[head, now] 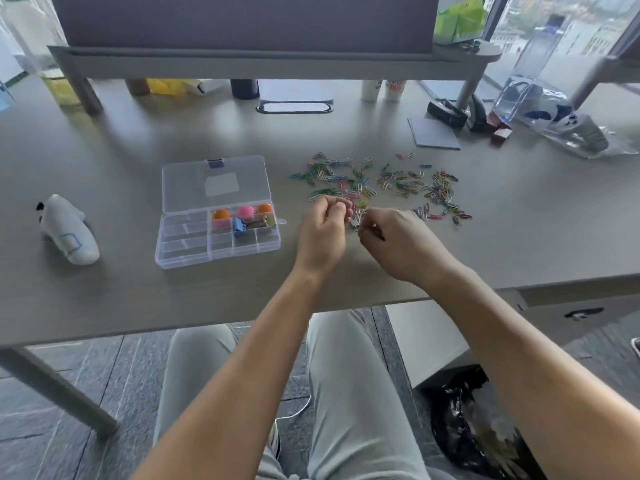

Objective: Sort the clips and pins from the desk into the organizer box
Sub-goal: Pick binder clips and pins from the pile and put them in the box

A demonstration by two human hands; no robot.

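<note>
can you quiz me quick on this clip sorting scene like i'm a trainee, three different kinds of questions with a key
1. True or false: the organizer box lies open, its lid flat on the desk.
2. Where do the loose paper clips lie relative to the box? A) to its left B) to its right C) inside it
3. Fill in: the left hand and right hand are at the ____ edge of the clip pile.

Key: 1 true; 2 B; 3 near
</note>
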